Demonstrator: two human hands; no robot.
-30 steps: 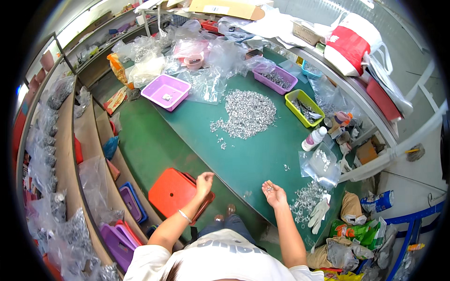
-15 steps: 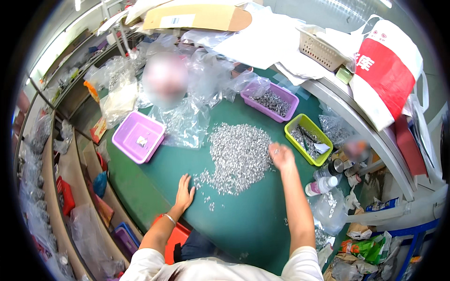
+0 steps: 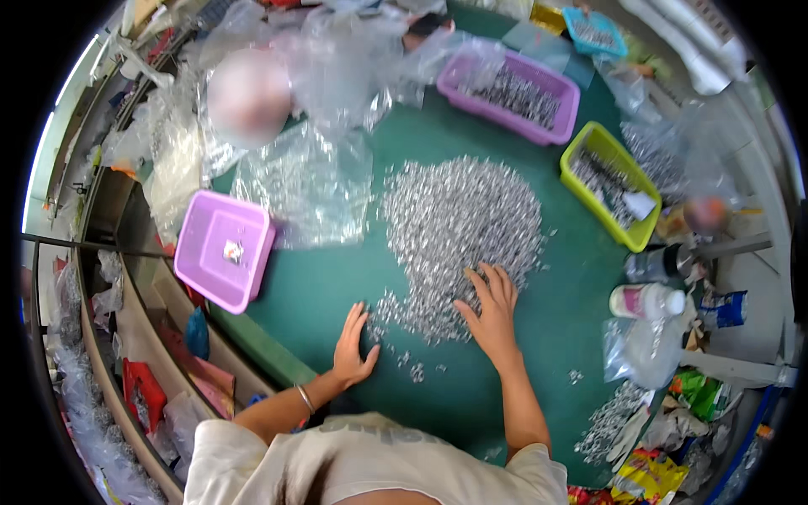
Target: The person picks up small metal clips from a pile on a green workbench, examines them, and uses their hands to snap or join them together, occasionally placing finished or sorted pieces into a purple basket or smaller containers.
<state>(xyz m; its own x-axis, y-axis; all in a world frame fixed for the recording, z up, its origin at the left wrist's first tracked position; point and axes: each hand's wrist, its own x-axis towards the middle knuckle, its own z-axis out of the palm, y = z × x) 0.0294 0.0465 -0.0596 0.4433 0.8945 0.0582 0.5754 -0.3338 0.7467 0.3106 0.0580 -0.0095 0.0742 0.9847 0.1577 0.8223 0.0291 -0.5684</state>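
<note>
A wide heap of small silvery metal pieces lies on the green tabletop. Over its lower right part rests my right hand, fingers spread and touching the pieces. My left hand, with a bracelet on its wrist, lies on the table beside the heap's lower left edge. Its fingers are stretched out, the thumb apart, and nothing is in it. A few loose pieces are scattered between the two hands, below the heap.
Left stands a purple tray with one small item inside. Behind the heap, another purple tray and a lime-green tray hold metal pieces. Clear plastic bags cover the back left. A white bottle lies at the right; shelves line the left.
My right hand has come from the heap's right edge onto its lower right part, its fingers now spread. My left hand stays beside the heap. The view has tilted down.
</note>
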